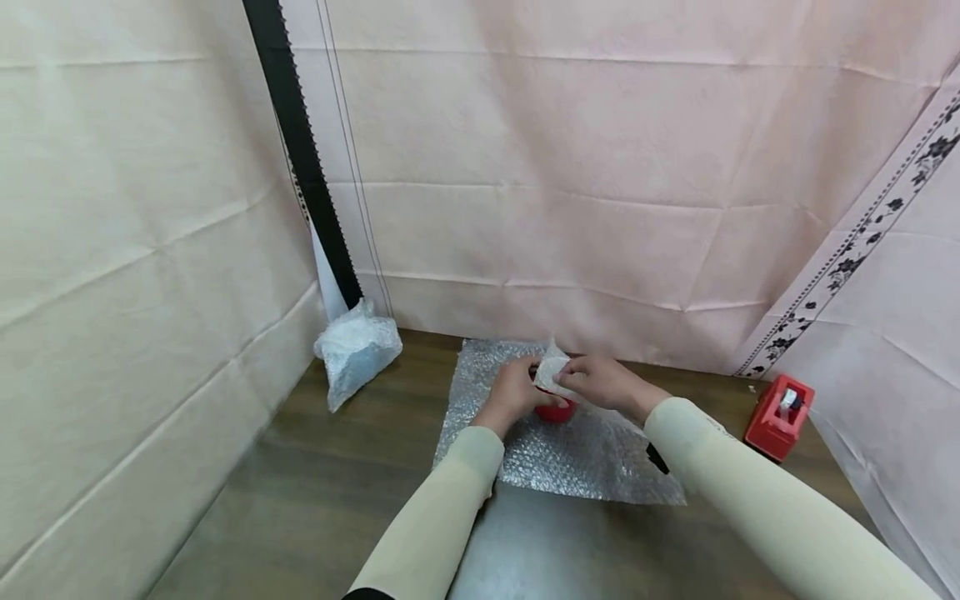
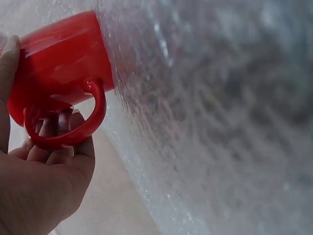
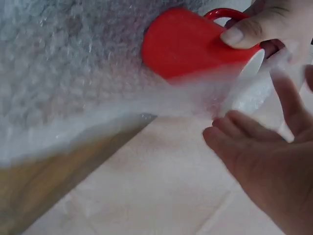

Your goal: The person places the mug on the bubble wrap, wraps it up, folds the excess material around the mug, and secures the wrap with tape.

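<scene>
A red mug lies on its side on a sheet of bubble wrap. My left hand grips it near its mouth, with thumb on the wall and fingers by the handle. In the right wrist view the white inside of the mug shows at the rim, partly behind the wrap. Between its fingers my right hand pinches a raised corner of the bubble wrap at the mug's mouth. From the head view, most of the mug is hidden by the hands and this corner.
To the left, against the cloth wall, stands a bundle done up in bubble wrap. A red tape dispenser sits at the right of the wooden table. Pale cloth hangs around the back and sides.
</scene>
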A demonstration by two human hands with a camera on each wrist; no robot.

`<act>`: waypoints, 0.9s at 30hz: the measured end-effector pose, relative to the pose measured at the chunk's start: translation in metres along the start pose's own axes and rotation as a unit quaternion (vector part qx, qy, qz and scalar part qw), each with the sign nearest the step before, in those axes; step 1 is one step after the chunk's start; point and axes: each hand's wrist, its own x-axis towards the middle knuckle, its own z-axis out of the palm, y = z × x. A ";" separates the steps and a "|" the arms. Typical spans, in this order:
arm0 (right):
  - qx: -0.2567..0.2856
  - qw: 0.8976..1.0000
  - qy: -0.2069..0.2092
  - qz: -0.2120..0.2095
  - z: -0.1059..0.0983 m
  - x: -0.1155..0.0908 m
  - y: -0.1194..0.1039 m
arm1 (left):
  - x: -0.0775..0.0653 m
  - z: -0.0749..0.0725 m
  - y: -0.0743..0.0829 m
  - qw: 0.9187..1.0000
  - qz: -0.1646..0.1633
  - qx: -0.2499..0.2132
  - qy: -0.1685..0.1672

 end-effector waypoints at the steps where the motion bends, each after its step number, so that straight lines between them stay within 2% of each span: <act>1: -0.002 1.000 -0.007 0.003 0.000 0.000 0.001 | -0.001 0.001 -0.001 1.000 -0.003 -0.005 0.000; 3: -0.017 1.000 -0.003 -0.001 0.001 0.002 0.004 | -0.003 0.004 -0.002 1.000 -0.004 -0.015 0.005; 10: -0.068 0.996 0.064 -0.002 0.006 0.009 0.011 | -0.006 0.009 -0.004 0.999 -0.007 -0.040 0.008; 16: -0.151 0.987 0.051 -0.028 0.008 0.017 0.004 | -0.004 0.009 -0.005 0.999 0.002 -0.041 0.019; 20: -0.192 0.980 0.034 -0.031 0.006 0.024 -0.001 | -0.004 0.008 -0.008 0.998 -0.009 -0.053 0.012; 21: -0.199 0.979 0.031 -0.026 0.006 0.025 -0.001 | -0.002 0.009 -0.011 0.999 -0.005 -0.052 0.008; 23: -0.212 0.977 0.025 -0.023 0.005 0.027 -0.002 | 0.009 0.018 -0.031 0.999 0.019 -0.042 0.008; 27: -0.225 0.974 0.019 -0.015 0.005 0.029 -0.004 | 0.020 0.020 -0.063 0.998 0.054 0.020 -0.015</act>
